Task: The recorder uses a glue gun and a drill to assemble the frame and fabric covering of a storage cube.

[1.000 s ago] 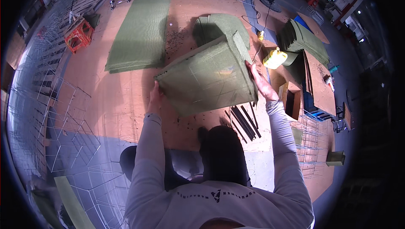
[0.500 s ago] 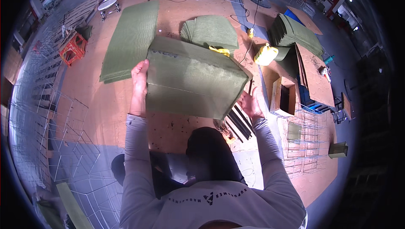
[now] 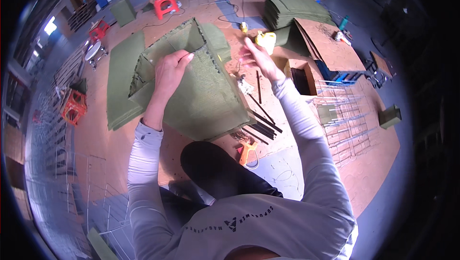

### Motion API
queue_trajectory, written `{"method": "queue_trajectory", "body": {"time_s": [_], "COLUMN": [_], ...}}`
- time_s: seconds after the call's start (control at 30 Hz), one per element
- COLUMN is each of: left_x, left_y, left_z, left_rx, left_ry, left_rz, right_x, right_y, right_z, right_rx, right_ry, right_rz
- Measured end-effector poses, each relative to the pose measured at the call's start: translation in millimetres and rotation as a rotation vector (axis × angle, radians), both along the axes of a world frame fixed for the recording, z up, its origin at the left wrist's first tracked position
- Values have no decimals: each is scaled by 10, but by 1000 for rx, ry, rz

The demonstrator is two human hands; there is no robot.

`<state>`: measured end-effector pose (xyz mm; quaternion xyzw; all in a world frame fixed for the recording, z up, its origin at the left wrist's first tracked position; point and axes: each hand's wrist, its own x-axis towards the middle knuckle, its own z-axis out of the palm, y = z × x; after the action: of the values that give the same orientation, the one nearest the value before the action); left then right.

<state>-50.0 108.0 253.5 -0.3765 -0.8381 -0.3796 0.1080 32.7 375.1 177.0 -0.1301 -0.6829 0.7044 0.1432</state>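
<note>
A green open-ended box [image 3: 206,92] of fabric-like sheet stands tilted before me, its open mouth toward the far left and its rim rough and dark. My left hand [image 3: 170,70] pinches that rim near a corner, thumb on the edge. My right hand [image 3: 261,61] is off the box to its right, fingers spread, with nothing in it. Several thin black strips [image 3: 261,128] lie on the board right of the box. Close to my knee is an orange glue gun [image 3: 247,152] with a cord.
Stacked green sheets [image 3: 122,87] lie left; another green stack [image 3: 297,11] is far right. A yellow jug [image 3: 266,41], a carton [image 3: 302,75] holding dark strips and a wire rack [image 3: 342,121] stand to the right. Red stools [image 3: 165,5] stand farther back.
The box has been turned so its open mouth shows at the far left. My left hand has moved onto the rim; my right hand has come away and moved farther out.
</note>
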Motion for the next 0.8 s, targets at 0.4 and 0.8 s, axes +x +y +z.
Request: {"method": "queue_trajectory", "body": {"time_s": [0.4,0.8], "left_x": [1611,-1220], "left_y": [1559,-706], "left_z": [-122,-813], "left_rx": [5,-291], "left_ry": [-198,-649], "left_rz": [-913,-312], "right_x": [2039,5579], "right_y": [847,614], "right_z": [986,375], "right_rx": [963,1502], "right_ry": [-964,-1052], "right_rz": [-97,-1069]}}
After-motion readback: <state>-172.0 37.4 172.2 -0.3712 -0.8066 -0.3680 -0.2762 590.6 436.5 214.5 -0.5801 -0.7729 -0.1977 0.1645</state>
